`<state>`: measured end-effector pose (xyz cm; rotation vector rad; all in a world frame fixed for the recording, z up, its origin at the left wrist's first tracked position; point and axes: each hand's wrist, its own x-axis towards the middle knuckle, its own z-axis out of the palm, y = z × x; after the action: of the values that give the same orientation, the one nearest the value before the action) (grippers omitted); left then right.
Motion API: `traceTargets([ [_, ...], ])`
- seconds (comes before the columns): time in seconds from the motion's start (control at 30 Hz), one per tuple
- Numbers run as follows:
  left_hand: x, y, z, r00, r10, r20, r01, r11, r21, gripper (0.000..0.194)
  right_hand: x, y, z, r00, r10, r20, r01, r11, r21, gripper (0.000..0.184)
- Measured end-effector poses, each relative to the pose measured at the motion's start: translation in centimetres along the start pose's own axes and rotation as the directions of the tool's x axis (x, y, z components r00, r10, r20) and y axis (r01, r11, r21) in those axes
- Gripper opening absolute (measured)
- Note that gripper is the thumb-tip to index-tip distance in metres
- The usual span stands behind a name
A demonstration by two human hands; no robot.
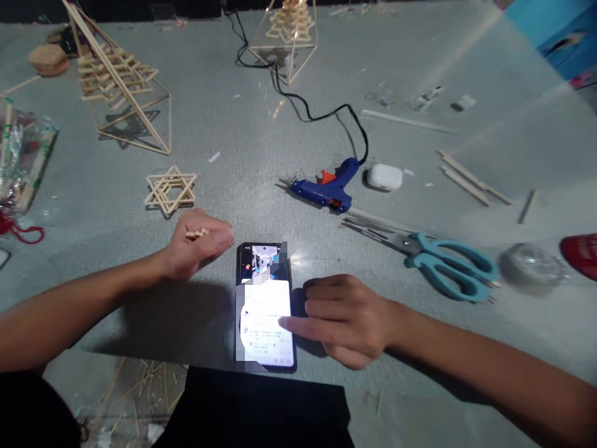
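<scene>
One right hand is pointing its index finger, others curled, over a lit black smartphone on grey worktop; left hand is gripping pale wooden sticks. Scrolling is apparently underway, next needing a light swipe.

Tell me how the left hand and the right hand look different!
The left hand is curled around some wooden sticks, but the right hand holds nothing.
The right hand points its index finger over the phone's screen, while the left hand's fingers are folded in.
Both hands are bare.
</scene>
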<state>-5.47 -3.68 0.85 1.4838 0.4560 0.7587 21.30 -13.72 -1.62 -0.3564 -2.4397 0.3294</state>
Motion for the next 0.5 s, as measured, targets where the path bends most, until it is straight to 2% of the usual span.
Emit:
traceTargets([
  [0.23,0.5,0.1,0.7,0.996,-0.053,-0.073,0.04,0.985,-0.168,0.065,-0.2,-0.1,0.1,0.998,0.003,0.067,0.0,1.0,-0.031,0.038],
  [0.4,0.6,0.6,0.5,0.994,-0.098,-0.04,0.093,0.989,-0.119,0.069,-0.2,-0.3,0.4,0.98,0.199,-0.01,-0.196,0.956,-0.218,0.041],
  [0.5,0.6,0.8,0.3,0.996,-0.093,-0.008,0.091,0.989,-0.12,0.066,-0.2,-0.2,0.5,0.975,0.221,-0.02,-0.219,0.942,-0.254,0.04],
])
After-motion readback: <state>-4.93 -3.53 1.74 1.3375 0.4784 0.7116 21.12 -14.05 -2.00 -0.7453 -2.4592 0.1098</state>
